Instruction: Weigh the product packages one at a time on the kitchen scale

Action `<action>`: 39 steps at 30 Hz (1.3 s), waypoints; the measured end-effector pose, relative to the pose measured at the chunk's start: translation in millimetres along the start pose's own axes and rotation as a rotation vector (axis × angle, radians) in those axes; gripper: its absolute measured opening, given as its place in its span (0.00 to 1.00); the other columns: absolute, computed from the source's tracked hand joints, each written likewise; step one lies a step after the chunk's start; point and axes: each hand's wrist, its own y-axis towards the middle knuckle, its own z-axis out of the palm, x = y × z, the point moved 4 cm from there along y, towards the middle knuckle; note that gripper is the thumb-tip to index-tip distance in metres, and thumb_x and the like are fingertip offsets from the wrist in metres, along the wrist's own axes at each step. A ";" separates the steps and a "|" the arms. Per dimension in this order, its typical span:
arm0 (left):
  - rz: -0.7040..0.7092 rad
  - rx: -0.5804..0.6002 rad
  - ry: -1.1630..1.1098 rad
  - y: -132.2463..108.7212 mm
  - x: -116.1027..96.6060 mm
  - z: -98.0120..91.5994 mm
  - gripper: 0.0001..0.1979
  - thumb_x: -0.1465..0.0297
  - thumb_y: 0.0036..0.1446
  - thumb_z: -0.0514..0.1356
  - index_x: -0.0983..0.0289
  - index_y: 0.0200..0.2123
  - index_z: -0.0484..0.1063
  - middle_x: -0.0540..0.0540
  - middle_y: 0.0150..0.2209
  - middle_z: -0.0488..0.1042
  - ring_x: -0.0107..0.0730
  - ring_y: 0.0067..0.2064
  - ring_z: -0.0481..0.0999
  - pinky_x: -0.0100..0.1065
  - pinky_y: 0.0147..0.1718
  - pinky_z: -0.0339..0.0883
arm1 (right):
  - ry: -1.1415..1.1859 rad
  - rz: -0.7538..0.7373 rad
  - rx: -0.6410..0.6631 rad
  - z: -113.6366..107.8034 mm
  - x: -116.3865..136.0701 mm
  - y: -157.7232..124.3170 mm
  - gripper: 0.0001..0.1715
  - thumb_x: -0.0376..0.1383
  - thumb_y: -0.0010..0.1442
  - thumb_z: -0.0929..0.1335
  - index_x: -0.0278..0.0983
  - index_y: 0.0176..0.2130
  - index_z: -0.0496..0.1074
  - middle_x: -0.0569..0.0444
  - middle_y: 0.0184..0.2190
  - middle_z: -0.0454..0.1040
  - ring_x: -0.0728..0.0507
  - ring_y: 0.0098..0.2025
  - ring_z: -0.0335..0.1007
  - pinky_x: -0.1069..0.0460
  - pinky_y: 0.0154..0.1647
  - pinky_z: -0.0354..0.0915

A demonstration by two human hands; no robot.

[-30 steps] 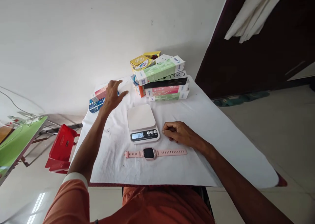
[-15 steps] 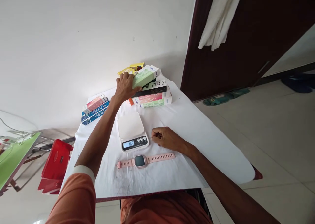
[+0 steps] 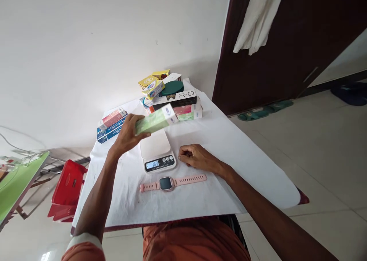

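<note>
My left hand [image 3: 126, 134] grips one end of a long green and white box [image 3: 156, 119] and holds it in the air just above the white kitchen scale [image 3: 157, 151], whose display reads 363. The box is a little blurred. On the white cloth just right of the scale lies my right hand [image 3: 196, 156], fingers curled under into a loose fist. A pink smartwatch [image 3: 172, 182] lies flat in front of the scale.
A stack of boxes [image 3: 175, 100] with a dark green round lid stands at the table's far side by the wall. Two flat boxes [image 3: 111, 123] lie at the far left. A red stool [image 3: 67, 186] is left of the table; a dark door [image 3: 286, 43] is right.
My left hand reached to the top of the far stack, took the green box off it and brought it toward me over the scale. The right hand stayed put.
</note>
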 end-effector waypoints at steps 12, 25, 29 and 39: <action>-0.148 0.160 0.054 -57.9 29.6 38.0 0.25 0.66 0.56 0.69 0.57 0.57 0.71 0.59 0.51 0.71 0.50 0.53 0.69 0.53 0.54 0.66 | -0.178 0.096 -0.067 -26.6 12.7 11.5 0.14 0.43 0.58 0.69 0.38 0.26 0.68 0.55 0.20 0.72 0.48 0.22 0.66 0.53 0.23 0.62; -0.170 -0.144 -0.010 -74.1 31.9 -2.2 0.23 0.59 0.62 0.66 0.56 0.59 0.70 0.58 0.56 0.74 0.44 0.58 0.74 0.47 0.58 0.69 | -0.063 0.012 -0.394 -21.1 -7.9 40.0 0.15 0.47 0.58 0.67 0.39 0.28 0.67 0.56 0.21 0.70 0.47 0.24 0.67 0.53 0.28 0.61; -0.172 -0.145 -0.028 -72.8 28.6 1.3 0.22 0.60 0.62 0.66 0.56 0.58 0.70 0.58 0.54 0.74 0.43 0.57 0.75 0.47 0.57 0.70 | -0.134 -0.002 -0.370 -22.6 -4.6 36.1 0.15 0.46 0.58 0.66 0.39 0.27 0.68 0.56 0.20 0.70 0.47 0.25 0.65 0.52 0.29 0.60; -0.171 0.094 0.081 -61.8 17.1 34.8 0.28 0.58 0.61 0.66 0.58 0.62 0.68 0.62 0.56 0.72 0.53 0.59 0.70 0.56 0.57 0.65 | -0.298 -0.086 -0.339 -18.7 -2.5 34.3 0.12 0.43 0.56 0.64 0.40 0.25 0.66 0.55 0.24 0.70 0.45 0.29 0.65 0.51 0.33 0.60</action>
